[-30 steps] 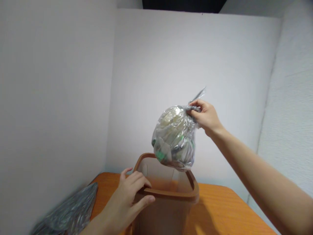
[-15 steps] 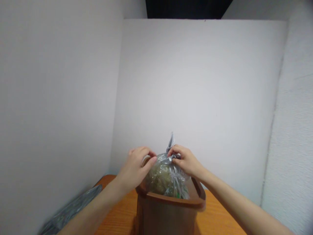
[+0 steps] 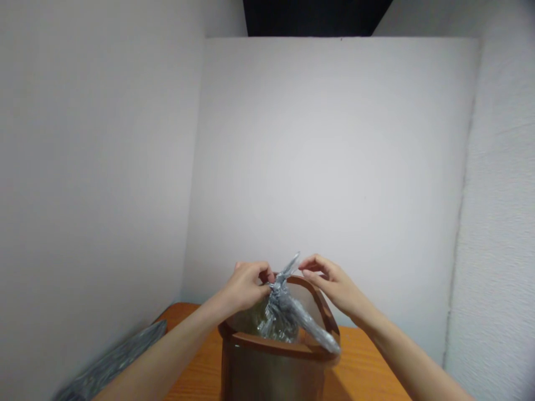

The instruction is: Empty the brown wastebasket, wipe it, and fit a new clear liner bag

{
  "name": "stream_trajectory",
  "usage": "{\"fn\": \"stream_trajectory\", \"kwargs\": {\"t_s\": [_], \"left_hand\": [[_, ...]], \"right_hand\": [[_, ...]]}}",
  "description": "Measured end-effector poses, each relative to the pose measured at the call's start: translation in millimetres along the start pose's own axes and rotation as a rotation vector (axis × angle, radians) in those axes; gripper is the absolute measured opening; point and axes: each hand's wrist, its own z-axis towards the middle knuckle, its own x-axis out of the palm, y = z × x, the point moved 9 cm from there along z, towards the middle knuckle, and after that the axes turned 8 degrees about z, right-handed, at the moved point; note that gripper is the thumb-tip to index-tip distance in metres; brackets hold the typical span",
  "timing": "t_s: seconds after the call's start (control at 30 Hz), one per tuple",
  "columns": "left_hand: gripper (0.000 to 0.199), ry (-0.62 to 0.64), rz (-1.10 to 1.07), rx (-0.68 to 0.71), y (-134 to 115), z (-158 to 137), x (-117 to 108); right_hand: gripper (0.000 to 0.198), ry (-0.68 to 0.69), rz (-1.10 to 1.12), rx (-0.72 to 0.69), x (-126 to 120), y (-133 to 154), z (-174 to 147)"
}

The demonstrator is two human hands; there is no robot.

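A clear plastic bag [image 3: 278, 323], gathered and knotted at its top, sits inside a brown bin [image 3: 276, 346]. Something greenish-yellow shows through the bag's side. My left hand [image 3: 248, 284] pinches the bag at its knotted neck. One twisted end of the plastic sticks up beside my right hand [image 3: 332, 281], and another long end hangs across the bin's front right corner. The fingers of my right hand are bent, with thumb and forefinger a little apart, close to the upright end. The lower part of the bag is hidden by the bin wall.
The bin stands on an orange-brown wooden table [image 3: 359, 356]. A dark, shiny plastic bundle [image 3: 121, 356] lies at the left against the wall. White walls [image 3: 334, 167] close in the left, back and right sides.
My left hand has moved right and taken hold of the bag's neck. My right hand has let go of the knot and drawn right. The long twisted end now lies over the rim.
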Motion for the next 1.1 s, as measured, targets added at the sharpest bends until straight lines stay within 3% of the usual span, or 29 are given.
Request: {"fn": "stream_trajectory", "kwargs": {"t_s": [0.13,0.3,0.4,0.53,0.7,0.93,1.1], "left_hand": [[0.005,-0.019,-0.03,-0.005,0.9,-1.5,1.3],[0.002,-0.033,-0.026,-0.022,0.0,-3.8,-0.1],[0.005,-0.005,-0.012,-0.023,-0.1,-6.6,1.5],[0.007,0.028,0.033,-0.032,7.3,-12.3,2.4],[0.004,0.117,0.088,-0.058,21.8,-18.5,0.1],[0.02,0.169,0.113,0.016,-8.7,-17.1,4.3],[0.019,0.188,0.196,-0.003,-8.7,-17.1,13.4]], "right_hand": [[0.011,0.082,-0.07,-0.104,11.3,6.1,-5.9],[0.024,0.115,-0.305,-0.227,38.5,15.1,-14.0],[0.009,0.103,-0.379,-0.22,42.0,13.5,-13.8],[0.008,0.048,-0.452,-0.214,29.4,10.1,-13.2],[0.008,-0.011,-0.316,-0.093,14.3,-5.6,-13.5],[0.007,0.05,-0.232,-0.052,34.2,-12.6,-12.7],[0.009,0.039,-0.262,-0.02,23.8,-22.3,-13.8]]}}
